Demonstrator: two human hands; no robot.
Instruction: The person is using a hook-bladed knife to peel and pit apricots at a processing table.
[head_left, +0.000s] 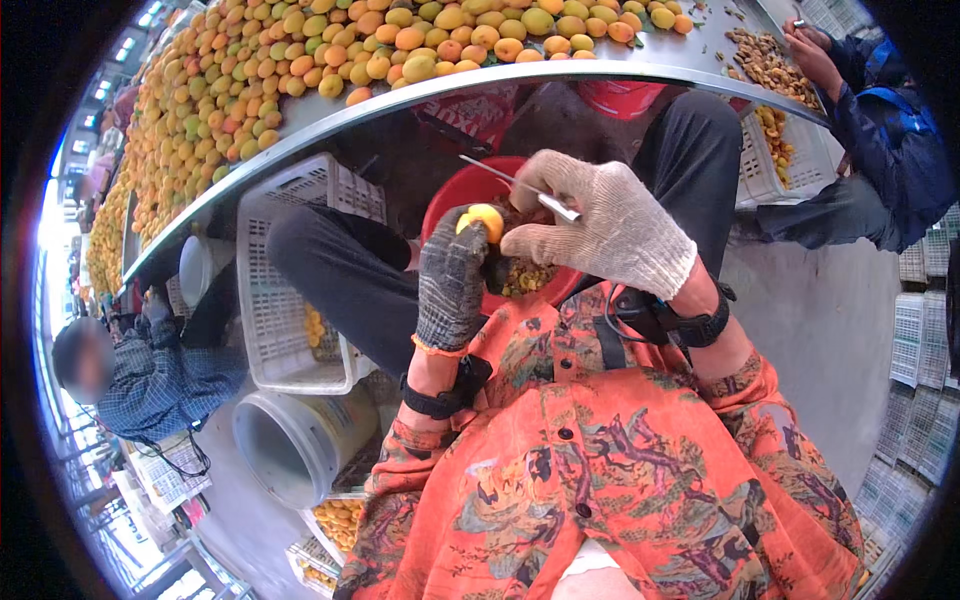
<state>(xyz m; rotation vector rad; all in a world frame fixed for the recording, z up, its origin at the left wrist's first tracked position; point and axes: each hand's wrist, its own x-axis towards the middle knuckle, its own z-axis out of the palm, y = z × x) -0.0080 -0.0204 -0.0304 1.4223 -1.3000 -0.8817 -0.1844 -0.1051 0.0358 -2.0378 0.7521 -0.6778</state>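
My left hand (454, 274), in a dark grey knit glove, grips a yellow apricot (482, 222) at its fingertips. In a pale knit glove, my right hand (600, 217) holds a small knife (556, 207) whose thin blade points up and left, just above the fruit. Blade and apricot are apart. Below both hands, between my knees, stands a red basin (442, 196) with brown and yellow-green bits (527, 277) in it. My gloves hide much of the basin.
A metal-edged table (300, 124) heaped with apricots (315, 45) runs ahead. At left are a white plastic crate (262, 300) and a tipped white bucket (281, 450). Co-workers sit at left (161, 386) and right (889, 150). Another crate (814, 169) holds fruit at right, near a brown pile (772, 64).
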